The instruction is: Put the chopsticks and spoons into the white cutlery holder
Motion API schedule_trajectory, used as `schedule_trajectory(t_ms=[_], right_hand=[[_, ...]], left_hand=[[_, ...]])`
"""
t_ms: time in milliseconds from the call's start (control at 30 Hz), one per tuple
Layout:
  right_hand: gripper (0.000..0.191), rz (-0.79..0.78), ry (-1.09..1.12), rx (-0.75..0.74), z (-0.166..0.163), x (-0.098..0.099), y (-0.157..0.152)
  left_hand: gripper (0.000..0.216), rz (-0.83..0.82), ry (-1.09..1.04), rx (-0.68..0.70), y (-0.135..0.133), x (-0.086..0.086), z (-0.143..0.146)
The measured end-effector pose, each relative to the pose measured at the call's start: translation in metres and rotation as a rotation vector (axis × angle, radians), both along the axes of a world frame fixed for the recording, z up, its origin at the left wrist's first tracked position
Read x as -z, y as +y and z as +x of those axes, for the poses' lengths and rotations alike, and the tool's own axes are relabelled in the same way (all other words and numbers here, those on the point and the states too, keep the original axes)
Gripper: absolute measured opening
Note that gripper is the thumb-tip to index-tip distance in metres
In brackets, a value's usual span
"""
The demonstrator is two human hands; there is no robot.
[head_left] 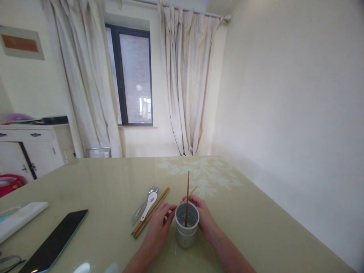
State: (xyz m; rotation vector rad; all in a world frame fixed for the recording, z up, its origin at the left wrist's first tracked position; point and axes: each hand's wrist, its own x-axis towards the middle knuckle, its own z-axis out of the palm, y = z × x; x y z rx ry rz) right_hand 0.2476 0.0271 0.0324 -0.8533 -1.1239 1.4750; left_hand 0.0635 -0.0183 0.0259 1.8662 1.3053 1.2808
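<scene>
A grey cylindrical utensil holder (186,227) stands on the table in front of me, with one brown chopstick (187,197) upright inside it. My left hand (158,226) rests against the holder's left side with its fingers curled near the rim. My right hand (202,214) wraps around the holder's far right side, and a second chopstick tip (194,189) sticks out just beyond it. To the left lie several brown chopsticks (150,212), a white ceramic spoon (149,204) and a metal spoon (142,206) side by side.
The glossy beige table (256,220) runs up to the right wall. A dark tablet (54,240) and a white folded cloth (21,218) lie at the near left. A white cabinet (31,148), curtains and a window stand behind.
</scene>
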Motion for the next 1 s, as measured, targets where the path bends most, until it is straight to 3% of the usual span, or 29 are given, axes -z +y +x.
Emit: schedule_trajectory(t_ms=[67,200,267,333,500,733,1000], right_hand=[[0.047,0.037,-0.003,0.103,0.008,-0.004,0.003],[0.050,0.141,0.042,0.553,0.044,-0.022,0.014],[0.052,0.200,0.130,0.709,0.065,-0.032,0.019],[0.054,0.221,0.241,0.769,0.080,-0.039,0.021],[0.053,0.224,0.326,0.648,0.074,-0.046,0.012],[0.044,0.321,0.048,0.436,0.035,-0.048,-0.009],[0.049,0.303,-0.183,0.312,0.024,-0.039,-0.011]], left_hand=[[0.037,0.019,-0.028,-0.027,0.001,0.001,0.000],[0.048,0.003,-0.124,-0.136,-0.003,-0.005,-0.002],[0.052,-0.026,-0.171,-0.125,-0.009,-0.009,-0.002],[0.053,-0.054,-0.205,-0.058,-0.015,-0.013,0.000],[0.057,-0.155,-0.284,0.097,-0.024,-0.012,0.012],[0.063,-0.249,-0.348,0.132,-0.023,-0.005,0.019],[0.062,-0.266,-0.354,0.161,-0.024,-0.007,0.017]])
